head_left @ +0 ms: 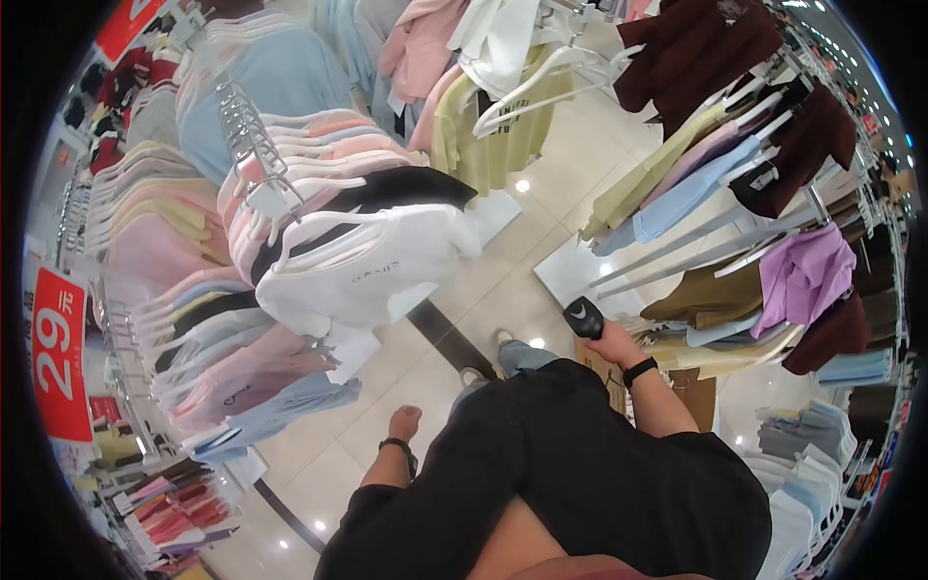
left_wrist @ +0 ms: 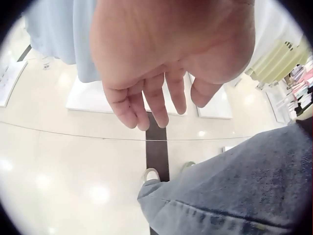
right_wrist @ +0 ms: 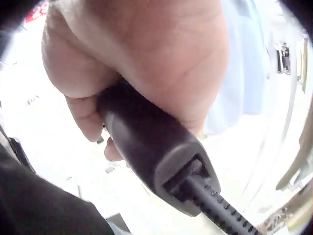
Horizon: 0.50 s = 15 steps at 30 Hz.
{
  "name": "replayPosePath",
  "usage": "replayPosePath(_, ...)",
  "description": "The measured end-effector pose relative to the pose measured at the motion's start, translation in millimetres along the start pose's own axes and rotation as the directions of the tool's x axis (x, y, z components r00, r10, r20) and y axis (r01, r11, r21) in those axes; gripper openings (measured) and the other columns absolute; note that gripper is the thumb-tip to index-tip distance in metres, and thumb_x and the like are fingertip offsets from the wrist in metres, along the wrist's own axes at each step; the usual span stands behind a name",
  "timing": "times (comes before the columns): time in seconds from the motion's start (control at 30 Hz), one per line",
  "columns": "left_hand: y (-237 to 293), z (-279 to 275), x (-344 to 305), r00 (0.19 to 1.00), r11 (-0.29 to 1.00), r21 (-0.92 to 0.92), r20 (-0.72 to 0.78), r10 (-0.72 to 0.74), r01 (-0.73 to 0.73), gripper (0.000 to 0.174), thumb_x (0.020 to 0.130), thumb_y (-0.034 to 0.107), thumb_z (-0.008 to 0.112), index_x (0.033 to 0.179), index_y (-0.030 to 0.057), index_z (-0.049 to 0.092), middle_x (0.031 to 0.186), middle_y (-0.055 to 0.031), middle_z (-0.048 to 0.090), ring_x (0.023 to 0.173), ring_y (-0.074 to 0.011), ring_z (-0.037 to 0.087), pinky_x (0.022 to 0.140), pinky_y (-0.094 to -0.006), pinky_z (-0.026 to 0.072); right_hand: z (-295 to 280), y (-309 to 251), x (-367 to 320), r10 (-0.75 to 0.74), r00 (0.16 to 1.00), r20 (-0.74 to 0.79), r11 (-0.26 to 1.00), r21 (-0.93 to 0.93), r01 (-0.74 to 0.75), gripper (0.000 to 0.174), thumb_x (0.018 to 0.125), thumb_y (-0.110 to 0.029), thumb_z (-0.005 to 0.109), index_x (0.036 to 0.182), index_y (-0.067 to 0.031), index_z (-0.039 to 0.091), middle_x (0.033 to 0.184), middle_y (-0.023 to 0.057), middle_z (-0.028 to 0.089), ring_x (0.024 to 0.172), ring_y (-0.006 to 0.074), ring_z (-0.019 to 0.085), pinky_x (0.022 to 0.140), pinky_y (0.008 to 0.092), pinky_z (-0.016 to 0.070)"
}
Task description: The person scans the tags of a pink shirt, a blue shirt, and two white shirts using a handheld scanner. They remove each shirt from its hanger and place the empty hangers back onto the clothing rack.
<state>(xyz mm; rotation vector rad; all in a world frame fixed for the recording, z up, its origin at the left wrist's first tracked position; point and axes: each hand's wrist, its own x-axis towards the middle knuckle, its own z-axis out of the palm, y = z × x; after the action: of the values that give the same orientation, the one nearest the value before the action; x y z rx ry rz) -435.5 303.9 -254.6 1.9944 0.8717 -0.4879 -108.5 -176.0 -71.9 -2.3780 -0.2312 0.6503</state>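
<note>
My right hand [head_left: 613, 344] grips a black corded handheld device [head_left: 583, 317] by its handle, its rounded head pointing away from me. In the right wrist view the fingers wrap round the dark handle [right_wrist: 142, 129], and a ribbed cord [right_wrist: 217, 205] leaves its lower end. Lower left in the head view, my left hand [head_left: 404, 423] hangs over the floor, holding nothing. Its fingers [left_wrist: 155, 100] are loosely bent in the left wrist view. Nearest ahead of it is a white printed T-shirt [head_left: 372, 266] on a white hanger, at the front of a rack.
Hanging clothes line both sides, with a light blue top [head_left: 266, 87] at the back left. Empty white hangers [head_left: 536, 92] hang near a yellow top [head_left: 493, 130]. To the right are a lilac garment [head_left: 804, 275] and a white rack base [head_left: 570, 275]. A red price sign [head_left: 63, 353] stands left.
</note>
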Motion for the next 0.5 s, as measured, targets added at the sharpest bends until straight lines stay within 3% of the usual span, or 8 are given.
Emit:
replayPosePath(0.03, -19.3, 2.3, 2.6, 1.0, 0.999, 0.036, 0.024, -0.008, 0.007, 0.039, 0.092, 0.035, 0.072, 0.109, 0.0005, 0.076, 0.102, -0.0159, 0.078, 0.098, -0.0283, 0.074, 0.089, -0.0398, 0.0567, 3.2, 17.4, -7.1, 0.083, 0.996, 0.021, 0.997, -0.006, -0.083, 0.042, 0.079, -0.022, 0.081, 0.112, 0.002, 0.07, 0.097, 0.0196, 0.076, 0.09, 0.0306, 0.075, 0.083, 0.0415, 0.0576)
replayPosePath(0.1, -25.6, -5.6, -3.9, 0.996, 0.994, 0.097, 0.081, -0.047, 0.039, 0.037, 0.092, 0.032, 0.071, 0.109, -0.0001, 0.075, 0.101, -0.0145, 0.078, 0.095, -0.0263, 0.074, 0.086, -0.0384, 0.0575, 9.5, 39.7, -21.2, 0.243, 0.967, 0.071, 0.97, -0.024, -0.242, 0.042, 0.079, -0.022, 0.081, 0.109, 0.0045, 0.07, 0.092, 0.0194, 0.076, 0.08, 0.0281, 0.076, 0.078, 0.0405, 0.0588)
replayPosePath(0.13, -35.5, -4.9, -3.3, 0.995, 0.996, 0.036, 0.067, -0.08, 0.077, 0.037, 0.092, 0.032, 0.07, 0.108, -0.0005, 0.076, 0.101, -0.016, 0.078, 0.097, -0.0282, 0.074, 0.088, -0.0394, 0.0572, 7.3, 38.6, -32.6, 0.293, 0.952, 0.089, 0.954, 0.032, -0.297, 0.035, 0.082, -0.019, 0.08, 0.105, 0.0047, 0.069, 0.083, 0.0162, 0.075, 0.066, 0.0236, 0.073, 0.067, 0.0375, 0.059)
replayPosePath(0.23, -49.0, 0.4, -2.6, 0.989, 0.983, -0.112, 0.021, -0.143, 0.145, 0.037, 0.092, 0.032, 0.069, 0.106, -0.0013, 0.076, 0.101, -0.0183, 0.078, 0.099, -0.031, 0.074, 0.091, -0.0407, 0.0568, 33.2, 112.4, -42.5, 0.414, 0.894, 0.171, 0.845, 0.292, -0.447, 0.026, 0.086, -0.014, 0.077, 0.102, 0.0027, 0.066, 0.078, 0.0127, 0.071, 0.062, 0.0216, 0.071, 0.06, 0.0355, 0.0581)
replayPosePath(0.3, -42.6, 2.8, 1.0, 0.99, 0.98, -0.145, -0.023, -0.139, 0.135, 0.037, 0.093, 0.032, 0.069, 0.107, -0.0016, 0.076, 0.099, -0.0169, 0.078, 0.096, -0.0289, 0.074, 0.089, -0.0398, 0.057, 32.8, 112.2, -50.8, 0.543, 0.82, 0.181, 0.736, 0.367, -0.569, 0.021, 0.089, -0.011, 0.075, 0.102, 0.0007, 0.064, 0.074, 0.0101, 0.067, 0.06, 0.0205, 0.069, 0.055, 0.0344, 0.057)
replayPosePath(0.43, 45.4, -8.5, -5.8, 0.995, 0.941, -0.327, -0.002, -0.096, 0.09, 0.037, 0.096, 0.03, 0.069, 0.114, -0.002, 0.073, 0.102, -0.0129, 0.078, 0.093, -0.0218, 0.073, 0.086, -0.0356, 0.0562, 37.1, 140.3, -37.2, 0.599, 0.786, 0.153, 0.736, 0.283, -0.615, 0.033, 0.087, -0.015, 0.077, 0.112, 0.0018, 0.063, 0.077, 0.0106, 0.067, 0.059, 0.0214, 0.067, 0.054, 0.0368, 0.0559)
replayPosePath(0.5, 81.2, -8.6, 7.2, 0.999, 0.961, -0.278, -0.037, 0.004, -0.014, 0.034, 0.098, 0.03, 0.068, 0.114, -0.0003, 0.073, 0.103, -0.0123, 0.077, 0.094, -0.0203, 0.073, 0.086, -0.0343, 0.0558, 34.4, 147.5, -21.1, 0.583, 0.799, 0.145, 0.75, 0.281, -0.598, 0.035, 0.086, -0.016, 0.077, 0.113, 0.0009, 0.064, 0.077, 0.0111, 0.068, 0.058, 0.0211, 0.067, 0.054, 0.0365, 0.0555)
